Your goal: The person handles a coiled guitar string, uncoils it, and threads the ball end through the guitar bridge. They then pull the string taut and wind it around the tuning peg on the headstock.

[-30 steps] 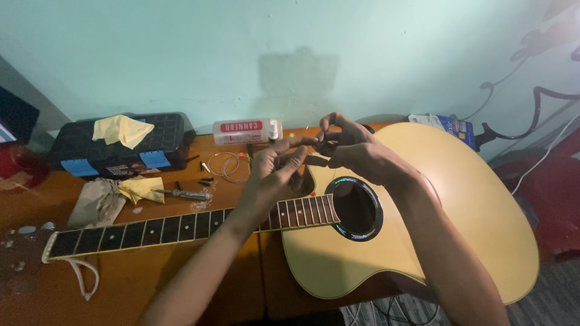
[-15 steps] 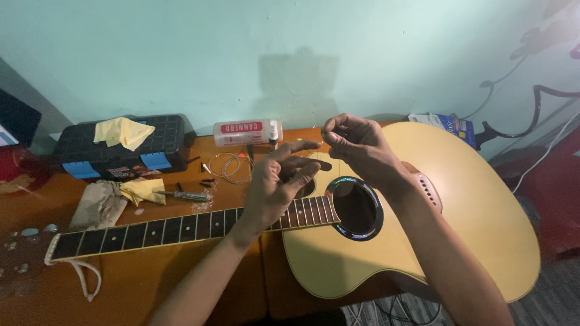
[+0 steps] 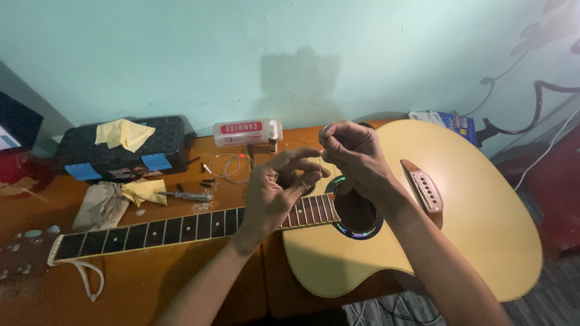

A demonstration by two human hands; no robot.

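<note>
Pale yellow wood fills the right of my view: an acoustic guitar with a glossy body (image 3: pixel 471 223) lies flat on the brown wooden table (image 3: pixel 151 284), its dark fretboard neck (image 3: pixel 181 226) running off to the left. Over the sound hole both hands hang above the instrument. My right hand (image 3: pixel 356 154) has its fingers drawn together around a small coil of thin metal guitar string (image 3: pixel 324 130), which shows only as a grey loop at the fingertips. My left hand (image 3: pixel 278 193) is just beside it, nearer and to the left, fingers spread and curled with nothing clearly between them; whether a strand runs across to it I cannot tell.

I judge the string light, springy and slick, apt to uncoil or kink if squeezed, so the hold belongs on the loop itself, pinched lightly. It sits just above the far edge of the sound hole, left of the brown bridge (image 3: pixel 425 190).

Further left on the table lie another loose coil of wire (image 3: pixel 228 166), a white squeeze bottle with a red label (image 3: pixel 244 133), a black plastic toolbox with blue latches (image 3: pixel 121 148), a yellow cloth (image 3: pixel 124 133) on top of it, and a small metal-tipped tool (image 3: pixel 184 195).
</note>
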